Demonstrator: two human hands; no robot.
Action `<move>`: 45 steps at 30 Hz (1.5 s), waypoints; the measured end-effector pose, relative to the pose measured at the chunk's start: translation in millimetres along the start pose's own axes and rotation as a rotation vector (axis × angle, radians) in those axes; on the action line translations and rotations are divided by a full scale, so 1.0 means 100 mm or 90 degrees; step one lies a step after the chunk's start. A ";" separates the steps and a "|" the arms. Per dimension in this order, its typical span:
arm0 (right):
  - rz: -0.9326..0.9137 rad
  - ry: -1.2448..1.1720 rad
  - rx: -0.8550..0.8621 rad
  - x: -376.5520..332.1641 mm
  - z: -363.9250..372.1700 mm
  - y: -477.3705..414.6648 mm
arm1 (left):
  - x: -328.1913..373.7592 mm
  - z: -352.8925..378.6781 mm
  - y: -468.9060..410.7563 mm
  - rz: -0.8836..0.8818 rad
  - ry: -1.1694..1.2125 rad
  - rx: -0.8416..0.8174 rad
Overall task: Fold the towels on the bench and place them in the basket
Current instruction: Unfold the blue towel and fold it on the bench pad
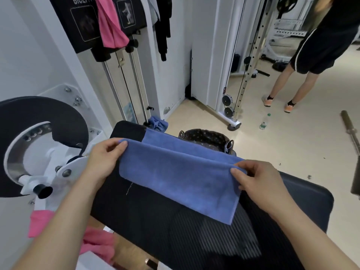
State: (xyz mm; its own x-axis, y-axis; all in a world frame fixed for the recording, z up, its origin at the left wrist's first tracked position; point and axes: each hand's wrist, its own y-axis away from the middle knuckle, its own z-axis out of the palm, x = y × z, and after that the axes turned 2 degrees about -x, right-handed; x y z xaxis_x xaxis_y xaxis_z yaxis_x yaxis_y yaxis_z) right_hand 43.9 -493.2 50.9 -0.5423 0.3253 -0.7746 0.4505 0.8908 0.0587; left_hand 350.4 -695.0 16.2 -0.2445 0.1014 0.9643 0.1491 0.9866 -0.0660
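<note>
A blue towel [181, 178] lies doubled over across the black padded bench [194, 240]. My left hand [105, 158] pinches the towel's upper left corner. My right hand [259, 180] pinches its upper right edge, lifting the top layer off the layer beneath. Just beyond the bench stands the dark patterned basket [206, 138], partly hidden behind the towel. A second blue towel [158, 123] lies crumpled near the bench's far end. A pink towel [97, 244] lies low at the bench's left side.
A weight machine with a black disc [39, 121] crowds the left. A pink cloth [111, 26] and dark garments hang above. A person [315, 51] stands at the far right. A water bottle [265, 122] and a barbell [350, 131] lie on the floor.
</note>
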 end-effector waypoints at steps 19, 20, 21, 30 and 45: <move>-0.031 0.288 0.123 0.24 0.07 -0.39 | -0.15 0.62 -0.68 0.055 -0.261 0.077; -0.034 0.283 0.096 0.25 0.05 -0.40 | -0.14 0.61 -0.69 0.071 -0.288 0.067; -0.036 0.263 0.068 0.26 0.03 -0.42 | -0.13 0.61 -0.70 0.087 -0.314 0.054; 0.028 0.194 -0.092 0.17 -0.27 -0.60 | 0.00 0.48 -0.79 0.145 -0.471 -0.160; -0.193 -0.274 -0.119 -1.02 -0.62 -1.27 | 0.72 -0.43 0.50 0.168 -0.193 0.120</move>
State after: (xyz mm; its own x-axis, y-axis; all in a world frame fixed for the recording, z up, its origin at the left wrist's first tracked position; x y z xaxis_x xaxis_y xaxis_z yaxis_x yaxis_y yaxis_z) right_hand -1.9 -619.9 162.0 -0.2716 -0.0777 -0.9593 0.1646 0.9783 -0.1258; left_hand 381.7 -644.2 93.6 -0.4955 0.3574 0.7917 0.0727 0.9253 -0.3722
